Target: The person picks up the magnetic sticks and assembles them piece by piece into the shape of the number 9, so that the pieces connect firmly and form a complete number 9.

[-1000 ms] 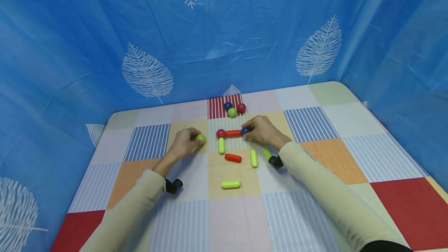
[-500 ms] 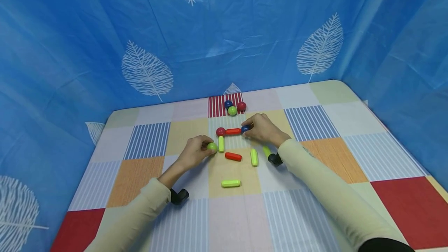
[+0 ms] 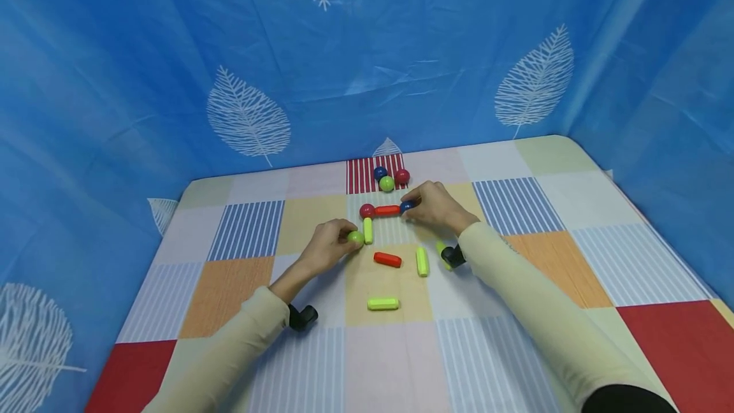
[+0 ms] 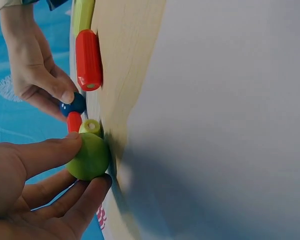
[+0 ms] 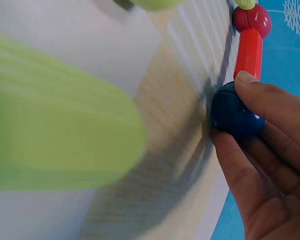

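Note:
Between thumb and fingers my left hand point(image 3: 331, 246) pinches a green ball point(image 4: 90, 157), close beside the near end of a yellow-green stick point(image 3: 368, 231). That stick runs toward me from a dark red ball point(image 3: 367, 211). From the same ball a red stick point(image 3: 387, 210) leads right to a blue ball point(image 5: 235, 111). My right hand point(image 3: 436, 205) grips the blue ball with thumb and fingertips. A loose red stick point(image 3: 387, 259) lies nearer to me, between the two hands.
Loose yellow-green sticks point(image 3: 383, 304) point(image 3: 422, 262) lie on the patchwork cloth, and another stick point(image 3: 444, 255) is partly hidden by the right wrist camera point(image 3: 454, 256). Toward the back are a blue ball point(image 3: 380, 173), a green ball point(image 3: 387, 183) and a red ball point(image 3: 402, 176). A blue curtain point(image 3: 367, 50) hangs behind.
My left hand has carried the green ball right and toward me, up to the yellow-green stick. The right hand stays at the blue ball.

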`<move>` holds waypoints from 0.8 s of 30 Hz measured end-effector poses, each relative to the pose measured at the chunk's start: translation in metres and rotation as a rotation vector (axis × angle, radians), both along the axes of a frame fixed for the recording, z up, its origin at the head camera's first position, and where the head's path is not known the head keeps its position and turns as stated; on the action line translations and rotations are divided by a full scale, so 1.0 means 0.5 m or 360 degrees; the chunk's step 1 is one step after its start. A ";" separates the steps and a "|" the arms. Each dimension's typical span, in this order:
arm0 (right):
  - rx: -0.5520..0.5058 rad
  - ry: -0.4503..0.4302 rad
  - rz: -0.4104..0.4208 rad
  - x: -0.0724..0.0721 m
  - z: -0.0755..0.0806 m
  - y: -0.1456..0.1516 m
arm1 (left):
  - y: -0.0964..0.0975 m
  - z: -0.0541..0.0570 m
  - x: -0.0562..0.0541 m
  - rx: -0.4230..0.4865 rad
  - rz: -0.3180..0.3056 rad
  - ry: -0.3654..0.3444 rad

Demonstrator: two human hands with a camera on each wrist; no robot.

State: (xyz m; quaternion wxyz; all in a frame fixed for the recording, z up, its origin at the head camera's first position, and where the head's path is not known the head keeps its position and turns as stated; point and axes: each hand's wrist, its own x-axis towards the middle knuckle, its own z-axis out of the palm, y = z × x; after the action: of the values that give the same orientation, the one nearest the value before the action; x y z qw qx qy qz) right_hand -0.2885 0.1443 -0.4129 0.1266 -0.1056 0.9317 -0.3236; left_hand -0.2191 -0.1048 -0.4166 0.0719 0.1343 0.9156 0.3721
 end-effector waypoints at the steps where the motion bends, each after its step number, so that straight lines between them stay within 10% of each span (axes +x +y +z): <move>1: -0.0002 -0.0006 -0.0004 -0.004 0.000 -0.002 | -0.001 -0.001 -0.001 0.0002 0.0003 0.0003; 24: -0.0055 0.0139 0.0041 -0.036 0.035 -0.022 | 0.006 -0.017 0.012 0.0187 0.0002 0.0035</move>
State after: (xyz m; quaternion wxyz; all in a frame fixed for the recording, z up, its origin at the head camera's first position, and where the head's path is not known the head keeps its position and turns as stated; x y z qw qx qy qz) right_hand -0.3063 0.1333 -0.3954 0.0880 -0.1339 0.9293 -0.3329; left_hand -0.2133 -0.1020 -0.4254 0.0535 0.1418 0.8929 0.4239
